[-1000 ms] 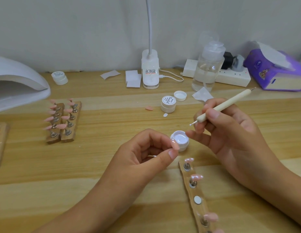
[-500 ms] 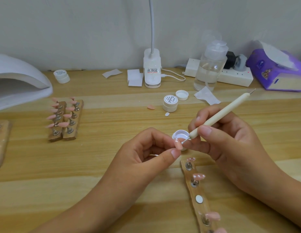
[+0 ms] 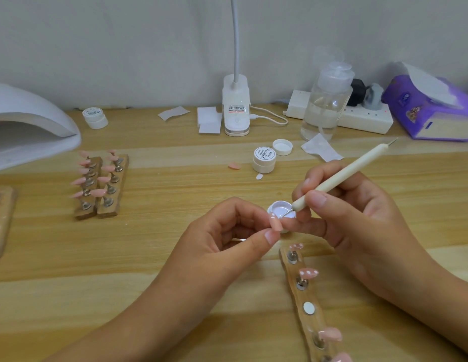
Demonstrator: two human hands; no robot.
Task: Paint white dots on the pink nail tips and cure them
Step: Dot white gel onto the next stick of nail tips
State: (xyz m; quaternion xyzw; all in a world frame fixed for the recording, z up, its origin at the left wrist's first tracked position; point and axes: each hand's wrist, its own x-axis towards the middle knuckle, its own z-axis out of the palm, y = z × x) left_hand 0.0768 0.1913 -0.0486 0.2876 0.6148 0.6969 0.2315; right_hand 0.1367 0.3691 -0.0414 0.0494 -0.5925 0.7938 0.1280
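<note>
- Head view: the left hand (image 3: 227,239) is at the middle of the wooden table (image 3: 71,257). Its thumb and forefinger are pinched together on a pink nail tip (image 3: 276,223), held up just beside the near rim of the open jar of white gel (image 3: 281,211).
- The right hand (image 3: 353,218) grips the dotting tool (image 3: 342,176) like a pen, with the fingers curled round its lower shaft. The metal point dips into the jar, and the other end slants up to the far right.
- Just near of both hands a wooden holder strip (image 3: 299,266) runs towards the near edge. It carries a dotted nail tip (image 3: 308,273), another dotted tip (image 3: 295,246) at its far end, a bare magnet disc (image 3: 308,308) and plain pink tips (image 3: 331,334) nearer still. It lies close under the right wrist.
- Bare table lies to the left of the left hand and across the near left.
- Well to the left stand two more wooden holders (image 3: 102,186), side by side and full of pink tips. The white curing lamp (image 3: 31,126) sits beyond them at the far left, and part of another holder (image 3: 1,223) shows at the left edge.
- Just beyond the open jar are a closed gel jar (image 3: 264,159), a loose lid (image 3: 282,147), a loose pink tip (image 3: 234,166) and a small white piece (image 3: 259,176).
- Along the wall stand a second closed jar (image 3: 95,118), paper wipes (image 3: 209,120), a desk lamp base (image 3: 236,108), a clear pump bottle (image 3: 325,105), a power strip (image 3: 363,118) and a purple tissue pack (image 3: 431,111).
</note>
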